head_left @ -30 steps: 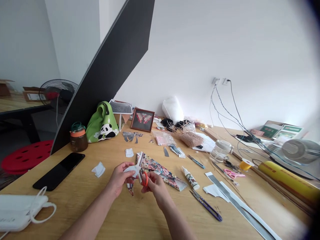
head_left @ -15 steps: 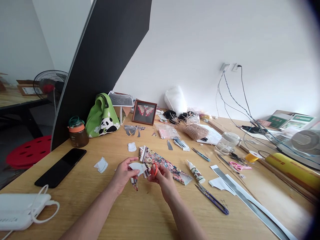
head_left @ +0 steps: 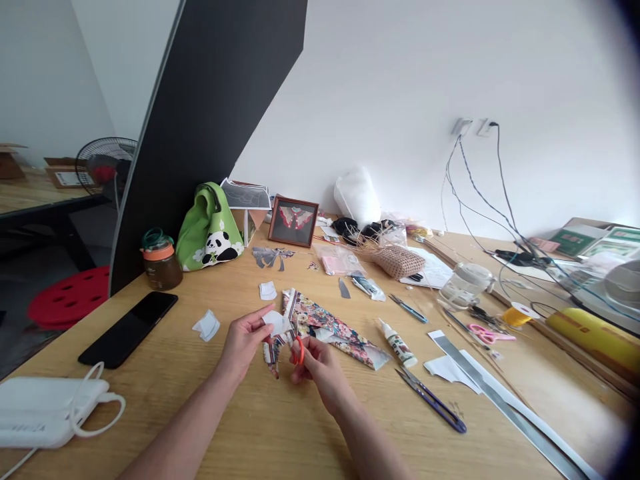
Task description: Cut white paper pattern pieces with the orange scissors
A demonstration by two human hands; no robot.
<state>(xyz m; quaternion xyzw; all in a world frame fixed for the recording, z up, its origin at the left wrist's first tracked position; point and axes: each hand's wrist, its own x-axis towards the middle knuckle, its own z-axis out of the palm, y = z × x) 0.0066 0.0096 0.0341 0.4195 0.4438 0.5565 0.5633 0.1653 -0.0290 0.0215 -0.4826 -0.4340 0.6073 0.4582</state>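
Observation:
In my left hand (head_left: pixel 250 339) I pinch a small white paper piece (head_left: pixel 276 323), which seems to have patterned fabric at its edge. My right hand (head_left: pixel 317 365) is closed around scissors with orange handles (head_left: pixel 299 351); their blades point away from me, beside the paper's right edge. A strip of floral fabric (head_left: pixel 274 352) hangs below the paper. Just behind both hands lies a larger floral fabric piece (head_left: pixel 340 327) on the wooden table. Two cut white pieces, one at the left (head_left: pixel 207 325) and one farther back (head_left: pixel 268 291), lie flat nearby.
To the right are a glue bottle (head_left: pixel 399 343), purple thread snips (head_left: pixel 433 400), a blue craft knife (head_left: pixel 409 309) and long grey strips (head_left: pixel 500 393). A phone (head_left: pixel 129 330) and a white power bank (head_left: pixel 50 412) lie left. Behind stand a jar (head_left: pixel 163 261), green bag (head_left: pixel 210 227) and framed butterfly (head_left: pixel 293 221).
The orange scissors have turned, so their blades now point more away from me, and my right hand has shifted slightly left and down. The whole view has moved slightly.

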